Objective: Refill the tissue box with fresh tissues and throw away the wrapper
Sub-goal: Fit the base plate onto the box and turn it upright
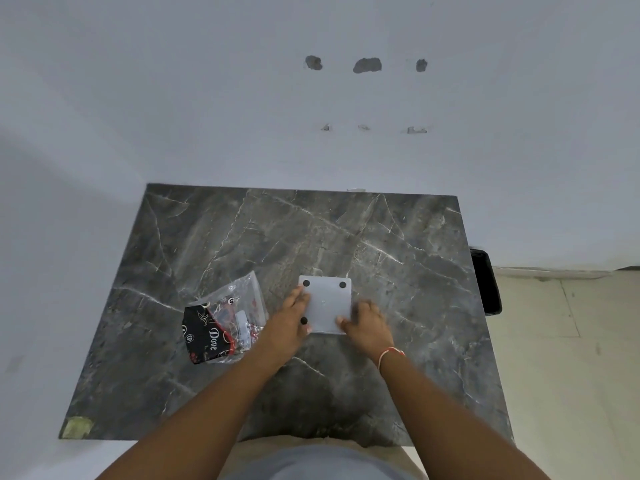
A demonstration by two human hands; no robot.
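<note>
I have the tissue box (325, 304) upside down near the middle of the dark marble table (242, 237), its pale base plate facing up with black rubber feet showing at three corners. My left hand (287, 323) grips the box's left edge, fingers curled over it and thumb near the front foot; my right hand (367, 323) clamps the front right corner, fingertips pressed on the plate. Both hands are closed on the box, so I judge this as the step of seating or working the base plate, though I cannot tell whether the tissues are already inside. The wrapper (225, 323), a crumpled clear and black plastic pack, lies just beside my left hand on the table and looks emptied. A black bin (486, 282) stands off the right edge of the table. Next I would need even pressure on the plate, turn the box upright, then carry the wrapper over to the bin.
</note>
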